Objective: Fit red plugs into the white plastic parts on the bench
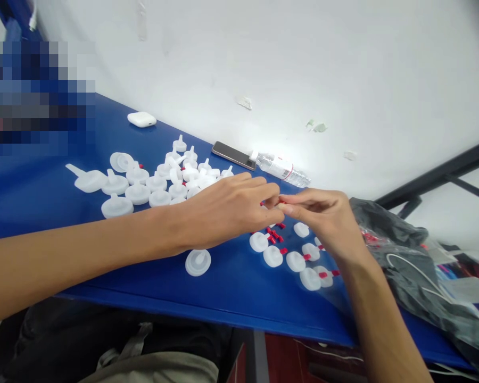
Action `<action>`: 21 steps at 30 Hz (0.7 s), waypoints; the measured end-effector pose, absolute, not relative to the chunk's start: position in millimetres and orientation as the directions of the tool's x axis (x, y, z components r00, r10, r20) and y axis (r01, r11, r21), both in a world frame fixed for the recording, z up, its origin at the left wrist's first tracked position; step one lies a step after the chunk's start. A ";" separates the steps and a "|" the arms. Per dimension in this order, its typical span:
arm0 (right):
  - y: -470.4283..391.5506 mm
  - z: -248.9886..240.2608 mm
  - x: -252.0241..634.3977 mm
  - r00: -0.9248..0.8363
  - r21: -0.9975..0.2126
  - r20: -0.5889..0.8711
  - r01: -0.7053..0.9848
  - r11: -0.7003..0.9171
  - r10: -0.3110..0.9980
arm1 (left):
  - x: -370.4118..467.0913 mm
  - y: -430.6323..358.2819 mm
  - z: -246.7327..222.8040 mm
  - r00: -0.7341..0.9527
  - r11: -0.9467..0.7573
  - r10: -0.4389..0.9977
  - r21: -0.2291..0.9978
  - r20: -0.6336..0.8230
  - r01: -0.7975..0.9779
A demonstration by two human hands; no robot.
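Note:
My left hand (239, 205) reaches across the blue table, its fingers bent together and meeting the fingertips of my right hand (319, 207). A small red piece (281, 203) shows between the pinched thumb and finger of my right hand. What my left fingers hold is hidden. Below the hands lie loose red caps (274, 235) and white round pieces with red tips (273, 256). Many white nozzle pieces without red tips (138, 192) are heaped behind my left forearm. One white piece (198, 262) lies alone in front of that forearm.
A phone (233, 155) and a plastic bottle (281, 167) lie along the wall. A white case (141, 119) sits at the back left of the blue table (163, 298). To the right are a dark plastic bag (407, 266) and a black metal bar (435, 173).

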State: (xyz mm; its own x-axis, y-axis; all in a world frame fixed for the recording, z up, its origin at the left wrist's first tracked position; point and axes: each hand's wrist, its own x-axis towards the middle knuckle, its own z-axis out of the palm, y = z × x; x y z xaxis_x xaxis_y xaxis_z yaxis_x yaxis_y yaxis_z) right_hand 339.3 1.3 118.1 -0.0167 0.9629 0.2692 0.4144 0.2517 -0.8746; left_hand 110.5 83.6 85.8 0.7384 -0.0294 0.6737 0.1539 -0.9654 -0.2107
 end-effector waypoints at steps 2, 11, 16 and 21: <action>1.3 117.6 342.5 -0.041 -0.883 0.240 0.406 0.235 0.970 | 110.3 82.5 86.2 0.731 -0.962 -0.036 -0.221 0.682 0.159; 3.1 117.8 353.6 -0.156 -0.978 0.093 0.172 0.120 0.983 | 117.3 72.3 86.7 0.598 -0.960 -0.036 -0.194 0.800 0.201; 1.5 120.6 355.1 -0.307 -0.995 0.069 0.045 0.087 0.949 | 112.9 70.8 91.0 0.598 -0.937 -0.186 -0.324 0.780 0.131; 1.1 122.0 353.6 -0.403 -1.000 0.030 -0.017 0.025 0.915 | 108.8 72.4 93.6 0.600 -0.924 -0.219 -0.361 0.770 0.127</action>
